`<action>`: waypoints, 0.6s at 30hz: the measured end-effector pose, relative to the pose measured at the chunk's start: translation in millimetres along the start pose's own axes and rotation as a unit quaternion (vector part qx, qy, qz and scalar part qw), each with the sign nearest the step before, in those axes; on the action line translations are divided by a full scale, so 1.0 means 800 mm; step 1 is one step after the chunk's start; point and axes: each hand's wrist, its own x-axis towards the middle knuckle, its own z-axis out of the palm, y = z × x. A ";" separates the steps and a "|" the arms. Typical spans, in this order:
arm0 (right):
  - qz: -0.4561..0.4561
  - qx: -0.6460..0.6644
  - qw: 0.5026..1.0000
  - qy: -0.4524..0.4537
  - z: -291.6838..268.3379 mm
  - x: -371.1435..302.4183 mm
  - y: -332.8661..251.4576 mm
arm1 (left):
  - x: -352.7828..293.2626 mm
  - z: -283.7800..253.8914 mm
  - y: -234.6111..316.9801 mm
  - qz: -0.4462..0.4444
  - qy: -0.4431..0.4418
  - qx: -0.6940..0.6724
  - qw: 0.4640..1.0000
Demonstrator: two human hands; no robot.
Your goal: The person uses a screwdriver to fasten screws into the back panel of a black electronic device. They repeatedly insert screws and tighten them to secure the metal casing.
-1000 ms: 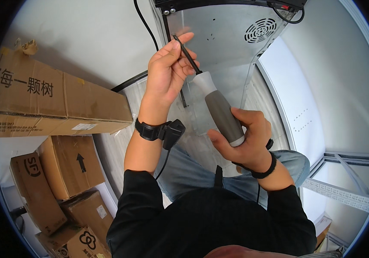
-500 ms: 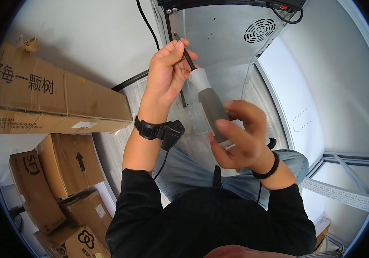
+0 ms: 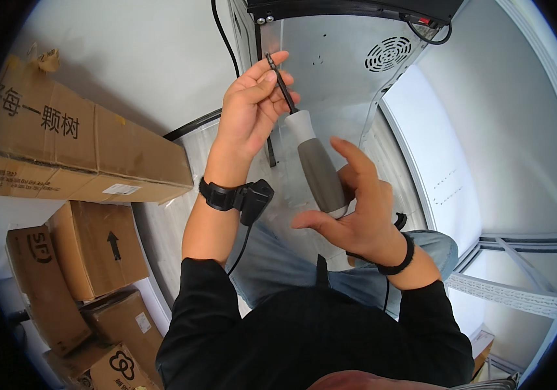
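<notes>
A screwdriver [image 3: 321,169] with a grey handle and a black shaft slants across the middle. Its tip points up toward the left edge of a metal cabinet panel [image 3: 330,84]; whether it touches the panel cannot be told. My left hand [image 3: 250,107] steadies the shaft between thumb and fingers, one fingertip lying behind the tip. Around the lower end of the handle is my right hand [image 3: 366,211], thumb and forefinger spread wide. Its palm side is close to the handle's butt, and some fingers are partly hidden behind the handle.
Long cardboard cartons [image 3: 77,140] and stacked boxes [image 3: 100,247] line the left side. A black unit with a cable [image 3: 356,12] tops the panel, which has a round vent [image 3: 388,54]. A white metal rack [image 3: 512,292] stands on the right. My jeans-clad legs are below.
My right hand's fingers have spread, with the thumb moving off the handle's side. The screwdriver's tip has shifted slightly right, against my left fingertip. The view has shifted a little.
</notes>
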 end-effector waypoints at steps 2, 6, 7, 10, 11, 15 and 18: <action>-0.007 0.032 0.999 -0.002 0.006 0.000 0.004 | 0.001 -0.001 0.000 0.001 0.001 0.001 1.000; -0.009 0.035 0.999 0.002 0.004 -0.001 0.006 | 0.001 0.001 0.000 0.007 0.003 0.017 1.000; 0.004 0.051 0.999 -0.001 0.004 -0.002 0.006 | 0.002 0.001 0.000 0.008 0.003 0.020 1.000; 0.044 0.090 0.995 -0.011 0.003 -0.006 0.005 | 0.001 -0.001 0.001 0.007 0.002 0.038 0.999; 0.054 0.096 0.994 -0.018 0.002 -0.007 0.002 | 0.000 -0.002 0.002 0.008 -0.004 0.040 0.999; 0.066 0.106 0.992 -0.029 0.002 -0.010 0.003 | -0.002 -0.004 0.004 0.010 -0.014 0.044 0.999; 0.100 0.162 0.981 -0.026 0.004 -0.017 0.011 | -0.005 0.001 0.005 -0.001 -0.004 0.054 0.999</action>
